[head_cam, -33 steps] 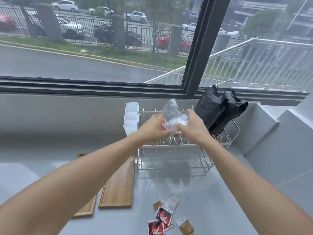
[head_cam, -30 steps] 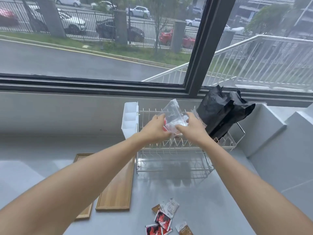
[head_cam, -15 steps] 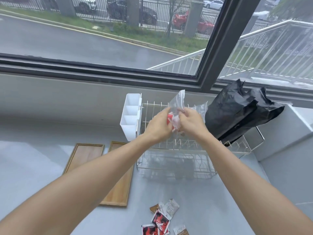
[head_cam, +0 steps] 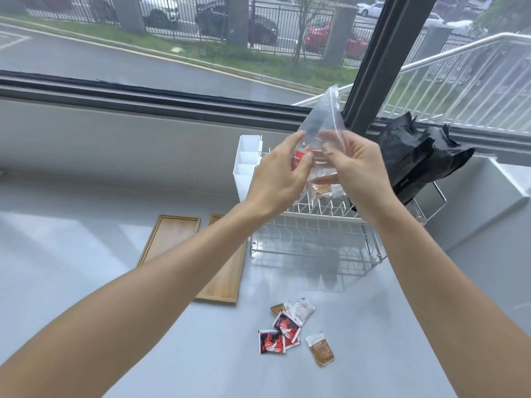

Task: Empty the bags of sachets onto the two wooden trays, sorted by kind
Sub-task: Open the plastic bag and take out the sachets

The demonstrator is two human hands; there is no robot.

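I hold a clear plastic bag (head_cam: 321,119) up in the air above the wire dish rack (head_cam: 316,225), with red and brown sachets showing through it. My left hand (head_cam: 278,176) grips its left side and my right hand (head_cam: 359,170) grips its right side, fingers pinching the plastic. Two empty wooden trays lie side by side on the grey counter: the left tray (head_cam: 169,239) and the right tray (head_cam: 227,280), partly behind my left forearm. A loose pile of sachets (head_cam: 290,328), red-black, white and brown, lies on the counter near me.
A crumpled black bag (head_cam: 416,156) leans on the rack's right end. A white divided holder (head_cam: 247,165) hangs on the rack's left end. A window wall runs behind, and a grey ledge (head_cam: 482,202) rises at the right.
Both hands have lifted the clear bag up off the rack and toward me. The view has tilted down, showing more of the counter and the trays.
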